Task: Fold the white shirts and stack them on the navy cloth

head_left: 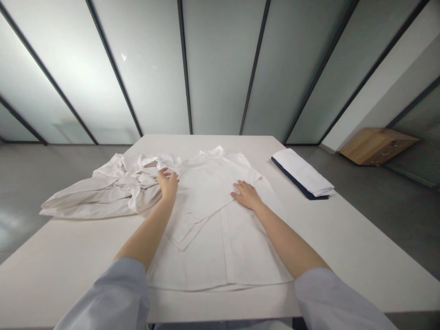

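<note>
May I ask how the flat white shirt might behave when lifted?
The white shirt would probably flop, given its soft creases. It looks light, the fabric seeming thin. The sleeve laid across its front might slip loose.

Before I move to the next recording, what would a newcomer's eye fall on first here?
Probably the shirt spread down the middle of the table, under the right hand. Next, the crumpled cloth to its left, by the left hand. Then, right of the shirt, the folded white cloth atop a dark cloth.
</note>
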Demonstrator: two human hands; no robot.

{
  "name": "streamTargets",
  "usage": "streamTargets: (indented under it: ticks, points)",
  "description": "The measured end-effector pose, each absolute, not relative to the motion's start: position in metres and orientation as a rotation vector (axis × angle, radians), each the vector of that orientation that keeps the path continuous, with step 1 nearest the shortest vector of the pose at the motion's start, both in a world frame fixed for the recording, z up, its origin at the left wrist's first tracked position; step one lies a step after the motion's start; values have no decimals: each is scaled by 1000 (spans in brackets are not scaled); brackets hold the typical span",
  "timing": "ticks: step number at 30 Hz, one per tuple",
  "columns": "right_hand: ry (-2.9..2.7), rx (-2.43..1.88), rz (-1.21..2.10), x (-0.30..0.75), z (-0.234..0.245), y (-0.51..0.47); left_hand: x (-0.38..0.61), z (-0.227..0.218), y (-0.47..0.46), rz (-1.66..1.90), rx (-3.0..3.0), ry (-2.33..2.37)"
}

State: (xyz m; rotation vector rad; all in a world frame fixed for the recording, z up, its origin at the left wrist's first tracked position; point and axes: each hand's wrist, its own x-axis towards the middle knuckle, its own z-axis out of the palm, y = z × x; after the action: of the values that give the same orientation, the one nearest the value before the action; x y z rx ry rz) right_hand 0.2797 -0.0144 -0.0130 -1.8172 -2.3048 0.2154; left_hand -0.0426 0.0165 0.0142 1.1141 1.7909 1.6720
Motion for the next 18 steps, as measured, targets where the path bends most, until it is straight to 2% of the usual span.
streamTargets:
  ticks: [3, 8, 10, 13, 15, 18]
  points:
    - [-2301, -1817, 213, 279, -11, -15, -55, 29, 28, 1659, 785, 1683]
    - [-2289, -1826, 214, 278, -10, -16, -76, 56, 52, 1501, 660, 1703]
    - [-2288, -1827, 222, 278, -10, -16, -79, 64, 57, 1503, 800, 1833]
    - [-2289, -1828, 225, 278, -10, -15, -65, 68, 49, 1531, 1444, 2050]
    - [-2290, -1825, 214, 278, -11, -15, -44, 63, 35, 1304, 2052, 1996]
    - [-2284, -1813, 199, 279, -13, -14, -7, 44, 12, 445, 2661, 1491]
